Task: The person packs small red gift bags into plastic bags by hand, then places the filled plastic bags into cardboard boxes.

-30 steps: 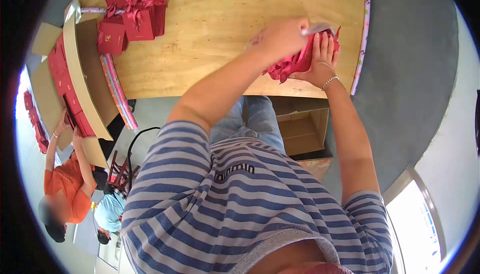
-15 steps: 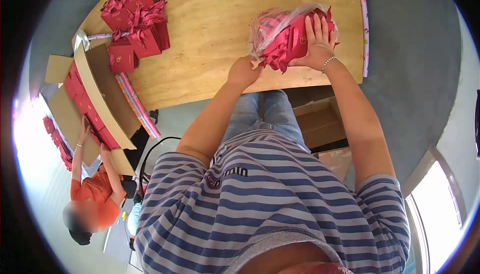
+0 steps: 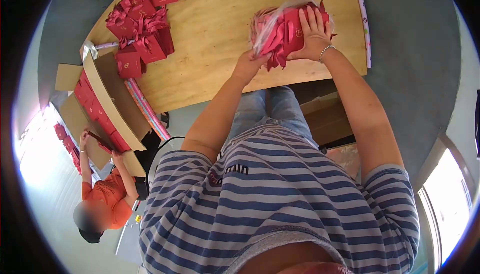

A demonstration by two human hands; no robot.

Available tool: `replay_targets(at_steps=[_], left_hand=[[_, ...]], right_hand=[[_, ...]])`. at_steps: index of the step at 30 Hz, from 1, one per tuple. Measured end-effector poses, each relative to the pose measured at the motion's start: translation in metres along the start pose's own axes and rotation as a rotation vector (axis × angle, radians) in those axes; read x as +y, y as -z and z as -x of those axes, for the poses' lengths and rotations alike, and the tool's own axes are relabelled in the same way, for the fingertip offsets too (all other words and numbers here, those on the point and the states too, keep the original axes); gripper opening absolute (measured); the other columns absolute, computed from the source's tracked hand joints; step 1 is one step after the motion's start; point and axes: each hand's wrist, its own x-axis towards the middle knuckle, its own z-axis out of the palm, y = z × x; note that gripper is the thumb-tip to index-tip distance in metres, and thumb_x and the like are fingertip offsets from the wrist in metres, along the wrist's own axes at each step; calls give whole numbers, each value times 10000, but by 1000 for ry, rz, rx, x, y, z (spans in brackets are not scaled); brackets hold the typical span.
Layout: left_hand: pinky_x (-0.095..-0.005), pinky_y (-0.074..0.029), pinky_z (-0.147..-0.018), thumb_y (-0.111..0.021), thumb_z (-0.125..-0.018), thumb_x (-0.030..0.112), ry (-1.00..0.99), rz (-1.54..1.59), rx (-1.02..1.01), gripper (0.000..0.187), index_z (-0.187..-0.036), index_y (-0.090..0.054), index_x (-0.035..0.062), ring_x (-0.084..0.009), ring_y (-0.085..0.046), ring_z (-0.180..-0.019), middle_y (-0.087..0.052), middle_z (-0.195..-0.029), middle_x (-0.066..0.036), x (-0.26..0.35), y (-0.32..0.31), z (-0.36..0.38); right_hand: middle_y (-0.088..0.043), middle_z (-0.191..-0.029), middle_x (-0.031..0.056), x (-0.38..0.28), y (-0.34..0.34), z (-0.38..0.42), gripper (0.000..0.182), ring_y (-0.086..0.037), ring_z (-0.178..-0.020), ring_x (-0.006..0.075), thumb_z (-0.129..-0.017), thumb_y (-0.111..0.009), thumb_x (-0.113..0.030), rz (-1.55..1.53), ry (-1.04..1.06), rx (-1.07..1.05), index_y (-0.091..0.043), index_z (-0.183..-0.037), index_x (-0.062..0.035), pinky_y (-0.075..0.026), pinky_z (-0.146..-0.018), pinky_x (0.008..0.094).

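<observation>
A stack of red paper gift bags (image 3: pixel 294 33) with ribbon handles lies partly inside a clear plastic bag (image 3: pixel 271 21) on the wooden table. My left hand (image 3: pixel 249 66) is closed on the near-left edge of the plastic bag. Spread over the upper face of the red stack, my right hand (image 3: pixel 315 36) presses on it with its fingers stretched out. The thumb of that hand lies along the near edge of the bags. Pink ribbons stick out at the stack's near side.
More red gift bags (image 3: pixel 131 20) stand in bundles at the table's left. Beside them is an open carton (image 3: pixel 111 86) holding red bags, where a co-worker in orange (image 3: pixel 111 194) holds a red item. Patterned rolls (image 3: pixel 146 109) lean nearby. Another carton (image 3: pixel 327 120) sits under the table (image 3: pixel 215 29).
The plastic has been drawn a little further over the red bags, with my left hand closer to them. The co-worker has lifted something red from the carton. The whole view has shifted slightly.
</observation>
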Motion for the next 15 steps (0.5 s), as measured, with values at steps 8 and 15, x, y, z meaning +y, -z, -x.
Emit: replay_targets(at_steps=[8,15], left_hand=[[-291,-452,-555,-693,-816,177,-122,-461,180,181,-856,-634,10,-89,-546,-594,-600,-679,11,-13,-19,28],[-277,-487,-529,-640,-765,40,-75,51,79,130,-888,-612,9,-164,-600,-591,-624,-749,-57,54,-62,30]], right_hand=[[-12,-1540,134,-2,-4,0,1384,-4,-1420,326,-452,-800,-613,-40,-11,21,-3,-1483,-147,-95,-1104,556],[-9,-1543,117,-7,-5,8,1273,-3,-1423,317,-549,-801,-509,-50,-24,31,-11,-1485,-163,-101,-1104,557]])
